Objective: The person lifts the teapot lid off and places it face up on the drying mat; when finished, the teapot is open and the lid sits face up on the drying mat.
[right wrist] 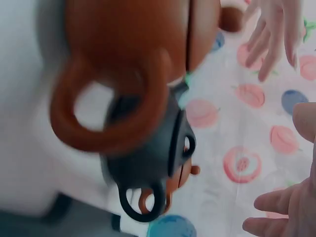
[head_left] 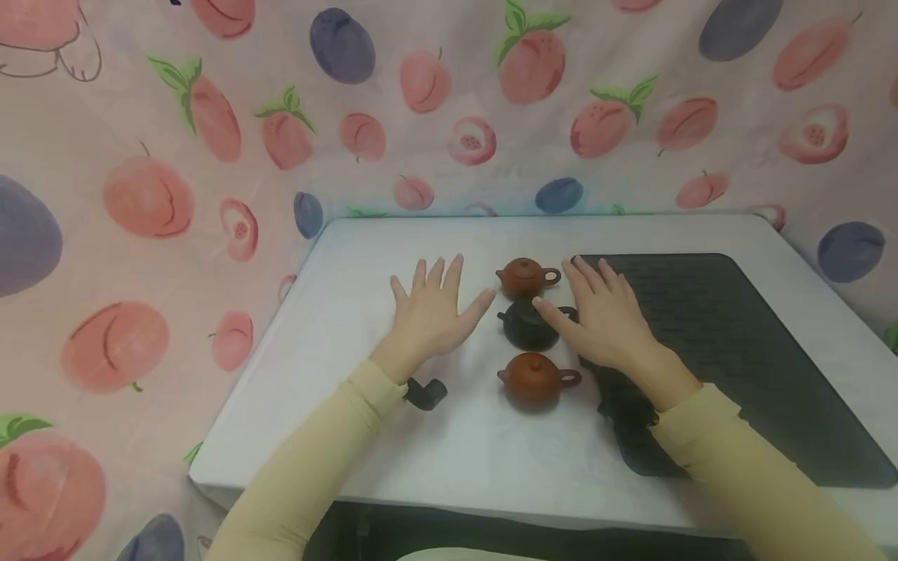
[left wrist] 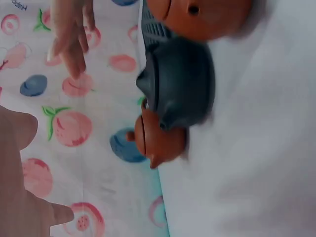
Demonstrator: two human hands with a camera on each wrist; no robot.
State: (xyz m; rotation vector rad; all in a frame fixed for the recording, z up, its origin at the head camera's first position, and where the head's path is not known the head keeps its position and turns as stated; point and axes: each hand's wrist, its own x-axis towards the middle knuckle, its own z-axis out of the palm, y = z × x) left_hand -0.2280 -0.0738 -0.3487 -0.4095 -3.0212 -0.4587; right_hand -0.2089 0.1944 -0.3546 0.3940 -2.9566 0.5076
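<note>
Three teapots stand in a row down the table: a small reddish-brown teapot (head_left: pixel 523 274) at the back, a black teapot (head_left: pixel 525 331) in the middle, and a larger reddish-brown teapot (head_left: pixel 533 383) in front. Their spouts point left, handles right. My left hand (head_left: pixel 429 315) hovers left of the row, fingers spread and straight, holding nothing. To the right, my right hand (head_left: pixel 606 318) is likewise spread, its thumb overlapping the black teapot in the head view. The left wrist view shows the black teapot (left wrist: pixel 185 81) with a knobbed lid; its loop handle (right wrist: pixel 143 202) shows in the right wrist view.
A dark textured tray (head_left: pixel 744 374) covers the table's right side. Beneath my left wrist lies a small bent black object (head_left: pixel 428 394). A dark piece (head_left: pixel 624 405) at the tray's left edge is partly hidden by my right wrist. Fruit-printed cloth (head_left: pixel 421 140) hangs behind.
</note>
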